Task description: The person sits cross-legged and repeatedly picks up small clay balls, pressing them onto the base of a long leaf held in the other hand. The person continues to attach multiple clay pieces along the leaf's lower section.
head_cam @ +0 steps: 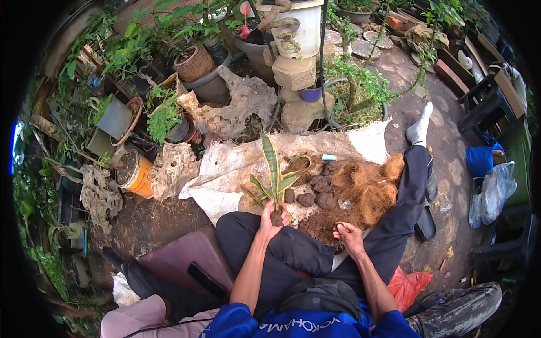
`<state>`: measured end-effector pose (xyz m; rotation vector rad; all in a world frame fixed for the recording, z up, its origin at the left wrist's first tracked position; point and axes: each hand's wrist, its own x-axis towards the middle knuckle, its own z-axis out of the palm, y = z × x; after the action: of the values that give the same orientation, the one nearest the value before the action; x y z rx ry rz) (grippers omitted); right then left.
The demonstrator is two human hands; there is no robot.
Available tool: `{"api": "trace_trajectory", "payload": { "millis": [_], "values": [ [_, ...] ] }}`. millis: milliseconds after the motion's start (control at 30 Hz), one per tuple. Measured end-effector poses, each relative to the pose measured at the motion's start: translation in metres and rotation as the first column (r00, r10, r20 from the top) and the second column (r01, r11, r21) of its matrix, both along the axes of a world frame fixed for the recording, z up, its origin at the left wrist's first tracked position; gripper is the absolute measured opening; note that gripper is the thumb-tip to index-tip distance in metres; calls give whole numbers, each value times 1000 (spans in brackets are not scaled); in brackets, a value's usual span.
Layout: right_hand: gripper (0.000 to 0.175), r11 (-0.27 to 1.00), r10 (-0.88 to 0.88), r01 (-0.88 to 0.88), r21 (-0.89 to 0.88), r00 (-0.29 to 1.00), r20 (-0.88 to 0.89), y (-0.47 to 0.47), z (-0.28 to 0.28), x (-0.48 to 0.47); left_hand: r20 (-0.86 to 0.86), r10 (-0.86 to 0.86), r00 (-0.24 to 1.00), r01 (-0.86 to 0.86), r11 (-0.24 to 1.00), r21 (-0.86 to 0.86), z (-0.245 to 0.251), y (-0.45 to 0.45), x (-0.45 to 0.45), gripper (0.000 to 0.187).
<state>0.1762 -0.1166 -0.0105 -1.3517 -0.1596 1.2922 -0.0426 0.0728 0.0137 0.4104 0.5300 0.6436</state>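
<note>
My left hand point(268, 219) grips a snake plant point(272, 164) by its base, where a dark soil ball point(276, 218) shows between the fingers. Its yellow-edged leaves stand up over the cloth. The fingertips of my right hand point(350, 238) are pinched on a small dark clump, partly hidden. Just left of that hand lies a heap of dark, loose fibre point(315, 226). Several mud balls point(305, 199) rest beyond it, next to a tangle of brown coconut fibre point(367, 186). A worn woven sack point(224, 169) is spread beneath them.
A light blue cylinder point(328, 157) lies on the sack. Pitted rocks point(241, 99), an orange bucket point(141, 175) and potted plants border it. A person sits at my left by a maroon block point(186, 262). On the right are a red plastic bag point(408, 287) and a sandal point(425, 224).
</note>
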Motion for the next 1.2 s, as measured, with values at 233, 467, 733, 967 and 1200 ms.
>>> {"api": "trace_trajectory", "payload": {
  "millis": [233, 467, 733, 967, 1200],
  "values": [
    [32, 982, 139, -91, 164, 941, -308, 37, 59, -5, 31, 97, 995, -98, 995, 37, -15, 7, 5, 46],
    [34, 949, 283, -247, 194, 940, -188, 77, 88, -26, 109, 163, 980, -169, 985, 42, -14, 10, 2, 47],
    [32, 905, 407, -394, 163, 912, -55, 90, 95, -38, 112, 121, 986, -126, 991, 38, -8, 10, 4, 46],
    [33, 879, 457, -452, 152, 889, 0, 92, 98, -46, 35, 67, 997, -66, 998, -11, -14, 12, 6, 48],
    [33, 856, 505, -504, 116, 863, 25, 92, 88, -54, -19, 51, 999, -49, 995, 91, -27, 11, 5, 50]
  ]
}}
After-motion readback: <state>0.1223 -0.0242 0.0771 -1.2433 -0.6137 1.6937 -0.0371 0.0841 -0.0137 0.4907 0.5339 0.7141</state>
